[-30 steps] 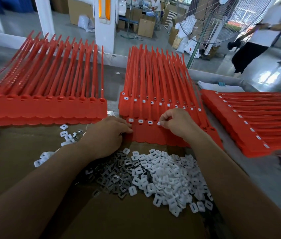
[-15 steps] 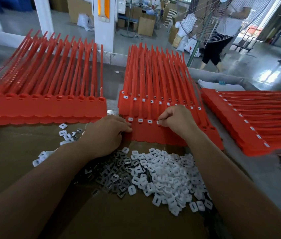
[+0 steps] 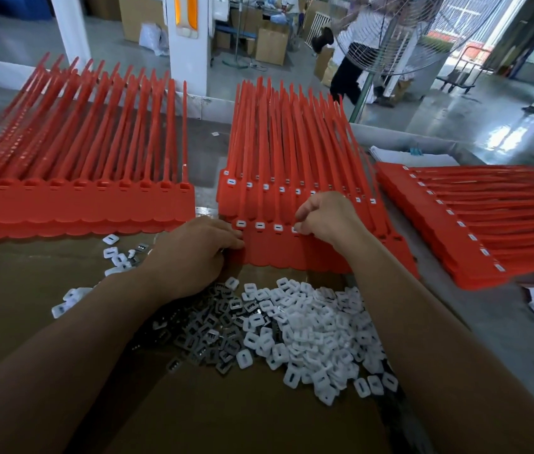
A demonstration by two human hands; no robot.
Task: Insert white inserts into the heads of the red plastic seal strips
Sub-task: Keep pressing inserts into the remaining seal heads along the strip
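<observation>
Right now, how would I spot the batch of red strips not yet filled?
Beyond the cardboard sheet lie three batches of red strips. Take the left batch, past the left hand. Its heads show empty slots; the middle batch and right batch carry white inserts.

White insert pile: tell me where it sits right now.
Head view: the white insert pile lies on the cardboard, lower centre-right, nearer than the middle stack of red seal strips, with grey pieces at its left.

right hand (image 3: 327, 217) pinches white insert (image 3: 295, 229) at red strip stack (image 3: 291, 253) head; left hand (image 3: 193, 253) grips stack edge; insert pile (image 3: 318, 329) nearer.
</observation>
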